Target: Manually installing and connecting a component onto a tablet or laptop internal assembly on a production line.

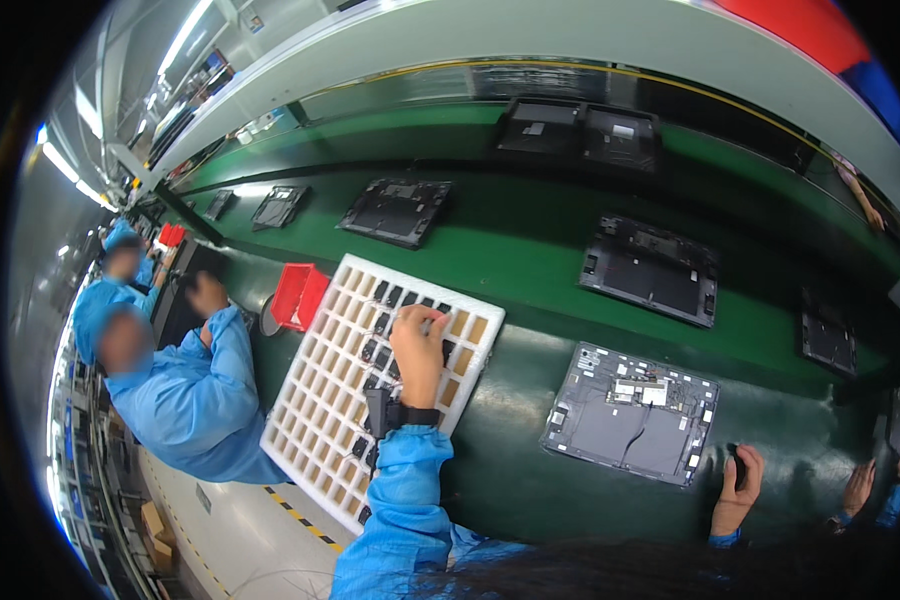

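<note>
My left hand (pixel 419 345) reaches over a white foam tray (pixel 497 318) divided into many small cells. Its fingers are pinched together low among small black parts (pixel 382 325) with thin wires; what lies between the fingertips is hidden. At the right, my right hand (pixel 735 497) is closed around a small black part (pixel 739 468), held off the bench surface. Just left of that hand lies an opened laptop base (pixel 625 425), its insides facing up, with a silver-and-white board area, a black cable and several white stickers along its edges.
A red bin (pixel 298 296) stands beyond the tray. More dark laptop bases, including one (pixel 650 270) at right and another (pixel 397 211) farther left, lie on the green line (pixel 500 240). A person in blue (pixel 185 400) sits left; another person's hand (pixel 858 488) is far right.
</note>
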`<state>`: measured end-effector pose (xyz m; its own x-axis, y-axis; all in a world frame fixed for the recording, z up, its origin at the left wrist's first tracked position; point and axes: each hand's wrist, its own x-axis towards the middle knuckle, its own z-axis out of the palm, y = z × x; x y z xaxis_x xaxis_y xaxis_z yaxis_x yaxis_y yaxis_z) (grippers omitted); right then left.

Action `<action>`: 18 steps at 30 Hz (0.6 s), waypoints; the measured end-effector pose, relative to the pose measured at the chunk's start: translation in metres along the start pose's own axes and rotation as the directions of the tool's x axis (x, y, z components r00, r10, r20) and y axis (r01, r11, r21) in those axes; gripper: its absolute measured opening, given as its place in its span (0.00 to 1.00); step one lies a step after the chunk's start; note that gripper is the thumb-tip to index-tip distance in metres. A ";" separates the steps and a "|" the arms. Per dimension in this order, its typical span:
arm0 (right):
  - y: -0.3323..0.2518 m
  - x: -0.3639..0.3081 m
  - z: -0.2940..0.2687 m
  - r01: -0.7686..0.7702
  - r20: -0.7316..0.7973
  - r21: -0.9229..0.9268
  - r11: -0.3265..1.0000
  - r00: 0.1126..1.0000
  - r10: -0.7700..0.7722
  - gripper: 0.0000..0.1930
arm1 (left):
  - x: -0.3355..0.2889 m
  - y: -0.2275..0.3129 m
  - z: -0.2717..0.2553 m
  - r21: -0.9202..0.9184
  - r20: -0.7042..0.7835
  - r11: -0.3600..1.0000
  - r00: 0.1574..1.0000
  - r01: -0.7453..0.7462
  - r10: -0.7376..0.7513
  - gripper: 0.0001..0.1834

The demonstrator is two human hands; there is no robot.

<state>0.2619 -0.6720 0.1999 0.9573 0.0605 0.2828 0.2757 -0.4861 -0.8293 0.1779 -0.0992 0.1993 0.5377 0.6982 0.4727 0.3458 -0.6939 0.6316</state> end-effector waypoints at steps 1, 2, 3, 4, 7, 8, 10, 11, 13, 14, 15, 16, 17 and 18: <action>-0.007 0.000 0.004 -0.018 -0.015 0.035 0.999 1.000 0.018 0.09 | -0.002 -0.019 0.003 -0.222 -0.023 0.968 0.992 0.120 -0.128 0.07; -0.004 0.001 0.004 -0.029 -0.030 0.063 0.998 0.999 0.031 0.09 | 0.003 -0.013 0.005 -0.442 -0.009 0.868 0.967 0.226 -0.256 0.07; -0.002 0.001 0.004 -0.029 -0.039 0.062 0.998 0.999 0.031 0.09 | 0.005 -0.009 0.000 -0.612 0.065 0.746 0.957 0.262 -0.283 0.08; -0.001 0.001 0.004 -0.028 -0.046 0.061 0.998 0.998 0.031 0.09 | 0.008 -0.003 0.000 -0.664 0.032 0.714 0.962 0.224 -0.272 0.08; -0.002 0.000 0.000 -0.028 -0.035 0.031 0.999 0.999 0.029 0.09 | 0.007 0.025 -0.017 -0.685 0.013 0.710 0.978 0.161 -0.210 0.07; 0.001 0.000 0.001 -0.035 -0.031 0.031 0.999 0.999 0.036 0.09 | 0.003 0.042 -0.027 -0.703 0.066 0.676 0.968 0.218 -0.243 0.07; 0.003 -0.002 0.001 -0.020 -0.043 -0.026 0.999 0.999 0.018 0.08 | -0.011 0.058 -0.027 -0.719 0.133 0.635 0.952 0.283 -0.274 0.06; 0.002 -0.002 0.001 -0.027 -0.048 -0.037 0.999 0.999 0.025 0.08 | -0.021 0.062 -0.021 -0.698 0.202 0.644 0.949 0.312 -0.241 0.06; -0.005 0.001 0.004 0.002 -0.016 -0.062 0.998 1.000 -0.003 0.08 | -0.040 0.081 -0.019 -0.610 0.332 0.683 0.912 0.403 -0.242 0.06; -0.008 0.001 0.004 -0.007 -0.014 -0.071 0.997 1.000 0.006 0.08 | -0.048 0.093 -0.015 -0.550 0.396 0.696 0.878 0.462 -0.271 0.07; -0.009 0.002 0.006 0.004 -0.011 -0.069 0.998 1.000 -0.005 0.08 | -0.055 0.095 -0.004 -0.510 0.425 0.722 0.867 0.468 -0.262 0.07; -0.009 0.002 0.007 0.015 -0.008 -0.066 0.998 1.000 -0.016 0.08 | -0.061 0.095 0.007 -0.525 0.465 0.707 0.856 0.473 -0.227 0.10; -0.008 0.001 0.007 -0.002 -0.019 -0.064 0.998 1.000 0.000 0.09 | -0.065 0.097 0.018 -0.537 0.421 0.740 0.889 0.405 -0.181 0.12; -0.009 0.000 0.006 -0.012 -0.025 -0.073 0.997 1.000 0.011 0.09 | -0.067 0.099 0.025 -0.545 0.377 0.769 0.917 0.335 -0.132 0.15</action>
<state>0.2604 -0.6624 0.2045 0.9577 0.0335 0.2859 0.2566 -0.5493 -0.7952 0.1951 -0.2195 0.2151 0.7372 0.6652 0.1185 0.0267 -0.2040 0.9786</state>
